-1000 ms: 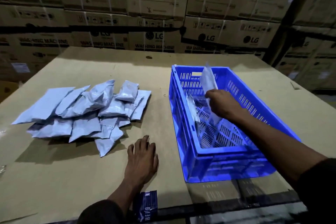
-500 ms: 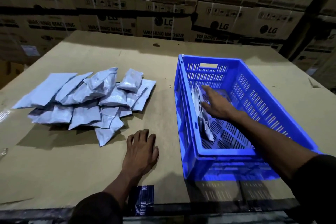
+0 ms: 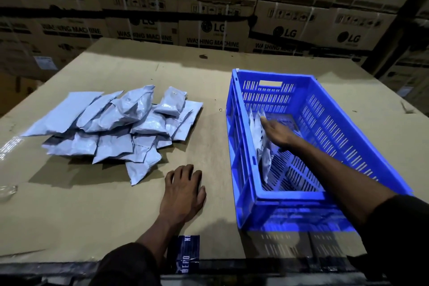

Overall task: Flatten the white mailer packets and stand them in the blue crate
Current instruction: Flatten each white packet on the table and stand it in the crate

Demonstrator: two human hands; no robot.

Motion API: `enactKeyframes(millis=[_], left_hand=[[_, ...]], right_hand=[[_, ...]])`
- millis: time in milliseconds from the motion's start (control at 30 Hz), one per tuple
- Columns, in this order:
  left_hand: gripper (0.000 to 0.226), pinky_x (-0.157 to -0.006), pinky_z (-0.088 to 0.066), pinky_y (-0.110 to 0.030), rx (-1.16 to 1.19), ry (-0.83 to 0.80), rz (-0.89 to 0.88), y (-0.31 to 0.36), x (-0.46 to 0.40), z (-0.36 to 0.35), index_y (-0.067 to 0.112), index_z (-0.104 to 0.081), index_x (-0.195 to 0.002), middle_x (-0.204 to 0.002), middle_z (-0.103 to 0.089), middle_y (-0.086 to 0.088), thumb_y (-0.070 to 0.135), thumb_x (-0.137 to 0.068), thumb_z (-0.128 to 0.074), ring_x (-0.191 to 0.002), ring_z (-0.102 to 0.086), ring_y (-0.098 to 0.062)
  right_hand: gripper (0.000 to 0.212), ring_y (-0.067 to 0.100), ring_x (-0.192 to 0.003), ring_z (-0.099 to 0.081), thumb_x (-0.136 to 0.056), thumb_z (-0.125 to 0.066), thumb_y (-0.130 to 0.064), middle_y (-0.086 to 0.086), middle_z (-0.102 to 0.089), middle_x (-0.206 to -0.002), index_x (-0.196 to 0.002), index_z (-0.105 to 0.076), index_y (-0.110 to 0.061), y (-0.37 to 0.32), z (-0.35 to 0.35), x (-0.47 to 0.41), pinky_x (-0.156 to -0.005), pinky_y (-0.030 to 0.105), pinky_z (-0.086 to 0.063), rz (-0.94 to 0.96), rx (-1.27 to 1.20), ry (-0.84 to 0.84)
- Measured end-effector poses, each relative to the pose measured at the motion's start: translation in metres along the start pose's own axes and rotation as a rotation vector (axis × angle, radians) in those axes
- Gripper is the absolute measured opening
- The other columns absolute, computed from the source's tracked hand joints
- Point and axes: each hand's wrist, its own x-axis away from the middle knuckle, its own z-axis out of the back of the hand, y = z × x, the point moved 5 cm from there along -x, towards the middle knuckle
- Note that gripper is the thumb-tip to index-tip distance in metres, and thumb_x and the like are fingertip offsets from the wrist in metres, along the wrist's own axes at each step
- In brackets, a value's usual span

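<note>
One blue crate (image 3: 290, 197), two hands, roughly fifteen piled mailer packets (image 3: 111, 127).

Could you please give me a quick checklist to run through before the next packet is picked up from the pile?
1. Packets in the blue crate stand on edge against its left wall: ok, standing packets lean there.
2. Right hand free of the standing packets: not ok, straight fingers press them.
3. Left hand free to pick: ok, flat on the cardboard tabletop, holding nothing.
4. Pile of white mailer packets within reach: ok, beside the left hand.
5. Room left in the crate: ok, right part bare.
6. Pile packets flattened: not ok, several look puffy.
</note>
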Motion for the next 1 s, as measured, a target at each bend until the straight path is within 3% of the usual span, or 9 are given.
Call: enactKeyframes(millis=[33, 67, 133, 200, 300, 467, 700, 900, 1000], left_hand=[[0.035, -0.1, -0.037, -0.047, 0.005, 0.003, -0.004, 0.0, 0.0, 0.0, 0.021, -0.059, -0.117, -0.131, -0.052, -0.003, 0.043, -0.093, -0.046, -0.117, -0.049, -0.026], [0.035, -0.1, -0.037, -0.047, 0.011, 0.006, -0.009, 0.0, -0.001, 0.001, 0.02, -0.059, -0.116, -0.131, -0.053, -0.004, 0.042, -0.092, -0.046, -0.118, -0.049, -0.027], [0.035, -0.099, -0.04, -0.048, 0.023, 0.025, -0.015, 0.001, -0.001, 0.004, 0.017, -0.062, -0.113, -0.132, -0.055, -0.007, 0.038, -0.091, -0.045, -0.12, -0.051, -0.029], [0.034, -0.097, -0.042, -0.05, 0.054, 0.065, -0.013, 0.0, 0.003, 0.008, 0.014, -0.065, -0.112, -0.134, -0.056, -0.011, 0.033, -0.089, -0.047, -0.123, -0.052, -0.033], [0.033, -0.098, -0.043, -0.052, 0.077, 0.113, -0.002, -0.018, 0.013, 0.013, 0.014, -0.066, -0.113, -0.138, -0.055, -0.014, 0.029, -0.087, -0.052, -0.126, -0.051, -0.037], [0.033, -0.097, -0.043, -0.05, 0.054, 0.17, 0.046, -0.076, 0.036, 0.036, 0.012, -0.065, -0.114, -0.137, -0.054, -0.016, 0.025, -0.087, -0.053, -0.125, -0.05, -0.036], [0.031, -0.093, -0.045, -0.049, 0.016, 0.184, 0.139, -0.131, 0.067, 0.053, 0.016, -0.066, -0.114, -0.136, -0.055, -0.011, 0.024, -0.086, -0.055, -0.118, -0.053, -0.037], [0.039, -0.095, -0.045, -0.05, 0.047, 0.124, 0.201, -0.145, 0.071, 0.056, 0.017, -0.061, -0.122, -0.137, -0.053, -0.011, 0.027, -0.086, -0.051, -0.119, -0.053, -0.036], [0.045, -0.098, -0.045, -0.051, 0.059, 0.083, 0.214, -0.145, 0.067, 0.056, 0.017, -0.058, -0.129, -0.142, -0.05, -0.012, 0.03, -0.088, -0.048, -0.123, -0.053, -0.036]], right_hand=[[0.088, 0.032, -0.086, -0.061, -0.088, -0.024, -0.083, 0.016, -0.062, -0.096, -0.103, -0.061, -0.004, -0.006, 0.008, 0.0, -0.072, 0.038, -0.045, 0.074, 0.079, 0.125], [0.073, 0.03, -0.081, -0.06, -0.091, -0.036, -0.077, 0.013, -0.061, -0.088, -0.095, -0.059, -0.008, -0.011, 0.016, 0.001, -0.071, 0.036, -0.043, 0.126, 0.13, 0.251], [0.032, 0.031, -0.087, -0.063, -0.096, -0.061, -0.038, 0.013, -0.067, -0.094, -0.101, -0.064, -0.007, -0.029, 0.03, 0.009, -0.074, 0.035, -0.045, 0.228, 0.165, 0.49], [0.014, 0.031, -0.088, -0.062, -0.089, -0.065, -0.019, 0.011, -0.067, -0.093, -0.098, -0.066, -0.008, -0.06, 0.031, 0.027, -0.075, 0.036, -0.047, 0.384, 0.162, 0.619], [0.008, 0.029, -0.082, -0.062, -0.086, -0.064, -0.015, 0.008, -0.065, -0.09, -0.094, -0.064, -0.012, -0.118, 0.009, 0.052, -0.071, 0.043, -0.052, 0.588, 0.159, 0.63], [0.006, 0.028, -0.076, -0.061, -0.088, -0.058, -0.02, 0.004, -0.065, -0.086, -0.09, -0.063, -0.017, -0.201, -0.058, 0.078, -0.065, 0.042, -0.052, 0.756, 0.17, 0.473], [0.012, 0.038, -0.087, -0.062, -0.091, -0.053, -0.029, 0.01, -0.067, -0.091, -0.084, -0.054, -0.02, -0.21, -0.192, 0.079, -0.061, 0.035, -0.041, 0.578, 0.318, 0.087], [0.04, 0.035, -0.117, -0.052, -0.096, -0.055, -0.033, 0.017, -0.052, -0.128, -0.125, -0.051, -0.005, -0.19, -0.259, 0.065, -0.086, 0.037, -0.043, 0.274, 0.106, 0.01], [0.037, 0.037, -0.105, -0.061, -0.086, -0.06, -0.03, 0.018, -0.06, -0.12, -0.116, -0.056, -0.007, -0.191, -0.266, 0.054, -0.083, 0.037, -0.051, 0.086, -0.085, 0.049]])
